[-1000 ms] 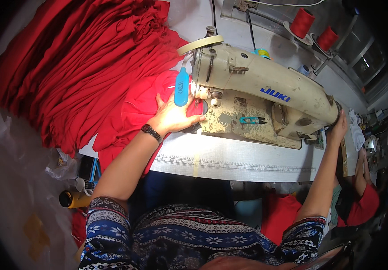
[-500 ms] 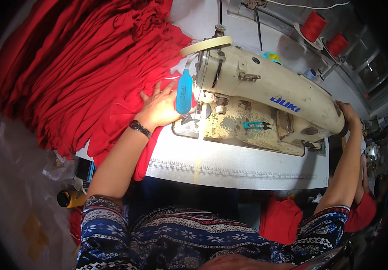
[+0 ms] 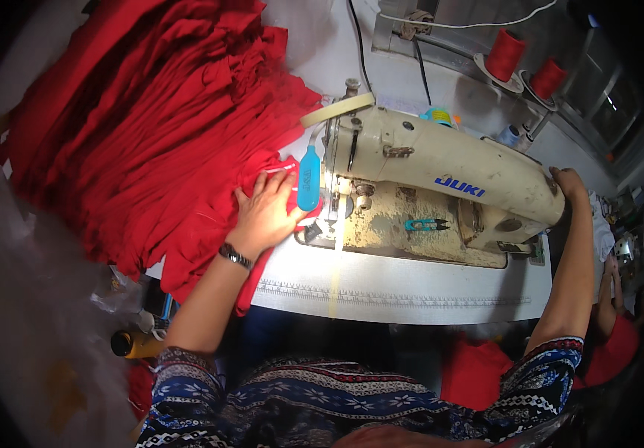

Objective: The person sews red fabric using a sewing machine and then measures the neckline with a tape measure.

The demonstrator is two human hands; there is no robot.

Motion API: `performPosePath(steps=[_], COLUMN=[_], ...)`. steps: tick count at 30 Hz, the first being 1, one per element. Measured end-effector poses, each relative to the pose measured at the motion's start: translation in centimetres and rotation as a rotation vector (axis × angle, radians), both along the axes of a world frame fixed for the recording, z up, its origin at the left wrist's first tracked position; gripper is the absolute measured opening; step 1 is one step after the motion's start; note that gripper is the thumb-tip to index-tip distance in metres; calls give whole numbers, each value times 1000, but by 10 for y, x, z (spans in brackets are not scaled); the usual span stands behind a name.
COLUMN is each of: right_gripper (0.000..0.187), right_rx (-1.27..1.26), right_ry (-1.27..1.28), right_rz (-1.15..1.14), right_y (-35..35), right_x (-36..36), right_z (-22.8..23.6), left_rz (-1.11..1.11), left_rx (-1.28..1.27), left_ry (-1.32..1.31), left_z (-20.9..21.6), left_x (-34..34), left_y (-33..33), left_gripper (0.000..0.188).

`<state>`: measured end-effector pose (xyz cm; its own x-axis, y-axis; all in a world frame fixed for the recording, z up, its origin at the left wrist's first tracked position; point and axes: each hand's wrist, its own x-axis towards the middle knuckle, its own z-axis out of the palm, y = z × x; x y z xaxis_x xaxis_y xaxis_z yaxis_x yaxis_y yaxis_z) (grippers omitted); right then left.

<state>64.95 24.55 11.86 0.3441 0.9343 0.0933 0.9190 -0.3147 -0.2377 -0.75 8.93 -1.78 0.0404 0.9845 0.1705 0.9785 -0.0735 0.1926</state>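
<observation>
1. Sewing machine [image 3: 441,160] on the worktop [image 3: 441,282].
2. Fabric heap [image 3: 142,134] left of the machine.
3. Thread snips [image 3: 425,225] on the machine's bed [image 3: 393,245].
4. Two thread cones [image 3: 504,57] behind, to the right.
5. Ruler scale [image 3: 381,296] along the front.

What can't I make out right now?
All in head view:
Red cloth beneath bare left hand: covered by hand.
Cream metal sewing machine beneath bare right hand: covered by it.
Far end of large red fabric heap: cut by top edge.
Needle: too small, in glare.
</observation>
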Motion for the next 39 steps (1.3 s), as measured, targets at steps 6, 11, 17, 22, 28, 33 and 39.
performPosePath(steps=[6, 11, 17, 22, 28, 33, 39], right_gripper=[59, 62, 64, 64, 65, 66, 64], right_rx=[91, 156, 226, 197, 200, 175, 71], right_ry=[-42, -66, -26, -18, -18, -28, -173], right_rz=[-16, -10, -32, -24, -26, -13, -45], right_y=[-9, -5, -10, -6, -5, -2, 3], right_x=[-18, -13, -12, -10, -2, -1, 1], right_z=[-4, -7, -13, -11, -12, -11, -2], left_rz=[-153, -53, -45, -59, -505, -449, -177], left_rx=[261, 423, 402, 417, 422, 526, 146], left_ry=[-1640, -1518, -1506, -1453, -367, -731, -458], left_z=[-10, -4, 3, -2, -14, -21, -26], left_x=[65, 97, 92, 78, 59, 43, 12], left_y=[-31, -13, -19, -19, -36, -33, -31], left_gripper=[24, 22, 16, 12, 12, 11, 58])
